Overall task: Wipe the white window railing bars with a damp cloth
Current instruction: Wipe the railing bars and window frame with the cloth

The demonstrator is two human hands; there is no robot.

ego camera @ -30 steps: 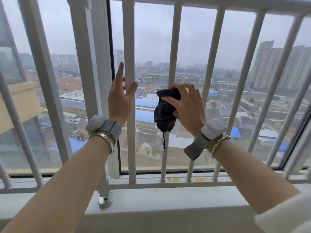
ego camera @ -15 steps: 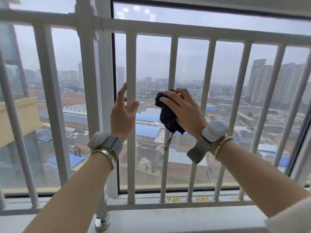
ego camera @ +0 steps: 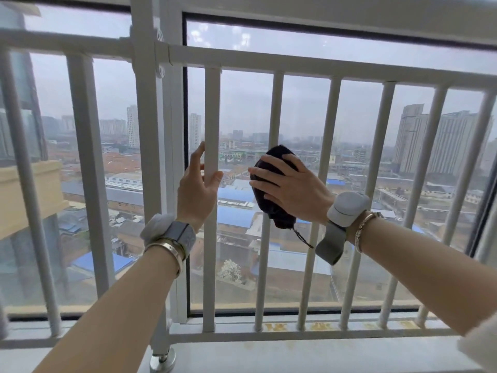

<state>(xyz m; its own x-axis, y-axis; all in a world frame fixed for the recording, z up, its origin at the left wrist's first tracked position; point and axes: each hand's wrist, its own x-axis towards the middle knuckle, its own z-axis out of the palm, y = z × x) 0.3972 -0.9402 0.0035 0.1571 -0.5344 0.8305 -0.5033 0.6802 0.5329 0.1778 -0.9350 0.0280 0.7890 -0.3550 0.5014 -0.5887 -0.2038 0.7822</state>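
Note:
The white window railing (ego camera: 322,64) stands across the pane with several upright bars under a top rail. My right hand (ego camera: 293,184) grips a dark cloth (ego camera: 281,218) bunched round a thin round bar (ego camera: 277,109) at about mid-height. A cord hangs from the cloth's lower end. My left hand (ego camera: 196,192) rests against the neighbouring flat bar (ego camera: 212,109), fingers straight up its left side and thumb on its right side.
A thick white post (ego camera: 146,130) with a metal foot (ego camera: 161,362) stands left of my left hand. The pale sill (ego camera: 295,354) runs below the bottom rail. More bars stretch to the right and left. City roofs lie beyond the glass.
The view has tilted up, bringing the top rail into sight. My right hand has slid the cloth up the round bar. My left hand has stayed on the flat bar.

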